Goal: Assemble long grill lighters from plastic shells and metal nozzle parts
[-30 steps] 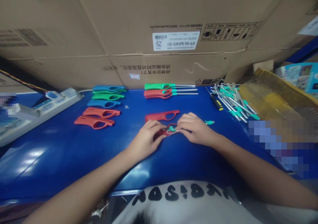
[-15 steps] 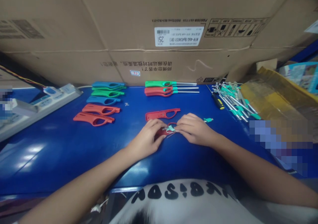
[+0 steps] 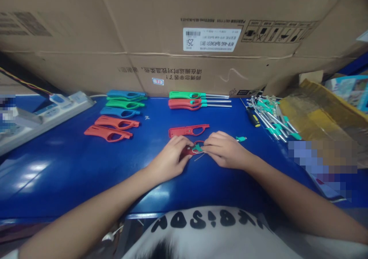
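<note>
A red lighter shell [image 3: 188, 151] lies low between my hands, with a green trigger piece [image 3: 197, 148] and thin wires on it. My left hand [image 3: 176, 155] is closed round the shell's left end. Fingertips of my right hand [image 3: 222, 149] pinch at the green piece from the right, partly hiding it. From beyond my right hand sticks out a green tip [image 3: 241, 139]. Just behind my hands rests a second red shell half [image 3: 189, 130], its inside facing up.
Several coloured shells [image 3: 115, 123] are stacked at left beside a power strip [image 3: 48, 115]. Lighters with metal rods [image 3: 185, 104] lie at back centre. To the right are a screwdriver [image 3: 253, 118], a pile of rods [image 3: 273, 117] and a cardboard box [image 3: 322, 117].
The camera view has shifted slightly. My fingers have moved a little at the green piece, which shows darker now, and a thin wire sticks out more clearly below it.
</note>
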A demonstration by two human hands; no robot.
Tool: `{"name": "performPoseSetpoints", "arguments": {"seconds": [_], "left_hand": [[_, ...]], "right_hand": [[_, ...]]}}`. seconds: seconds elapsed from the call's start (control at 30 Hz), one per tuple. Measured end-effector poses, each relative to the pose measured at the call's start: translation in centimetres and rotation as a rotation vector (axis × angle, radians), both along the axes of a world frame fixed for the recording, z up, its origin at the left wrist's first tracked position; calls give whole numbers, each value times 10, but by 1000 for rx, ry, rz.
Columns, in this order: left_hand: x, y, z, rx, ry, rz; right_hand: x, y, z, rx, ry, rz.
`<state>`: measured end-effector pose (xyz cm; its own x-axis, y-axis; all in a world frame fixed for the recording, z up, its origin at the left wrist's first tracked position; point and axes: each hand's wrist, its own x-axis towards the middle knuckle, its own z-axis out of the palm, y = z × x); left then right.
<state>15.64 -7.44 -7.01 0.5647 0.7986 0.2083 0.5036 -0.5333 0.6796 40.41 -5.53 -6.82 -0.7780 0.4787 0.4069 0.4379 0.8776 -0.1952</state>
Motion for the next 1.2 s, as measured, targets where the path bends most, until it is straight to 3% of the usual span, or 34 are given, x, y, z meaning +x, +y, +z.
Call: {"name": "performPoseSetpoints", "arguments": {"seconds": [0.4, 0.6, 1.2], "left_hand": [[0, -3, 4, 41, 57, 8], [9, -3, 2, 38, 50, 106], [8, -1, 2, -23, -7, 143]], "right_hand": [[-2, -2, 0, 30, -24, -8], [-3, -3, -3, 25, -12, -51], [-1, -2, 1, -126, 18, -108]]}}
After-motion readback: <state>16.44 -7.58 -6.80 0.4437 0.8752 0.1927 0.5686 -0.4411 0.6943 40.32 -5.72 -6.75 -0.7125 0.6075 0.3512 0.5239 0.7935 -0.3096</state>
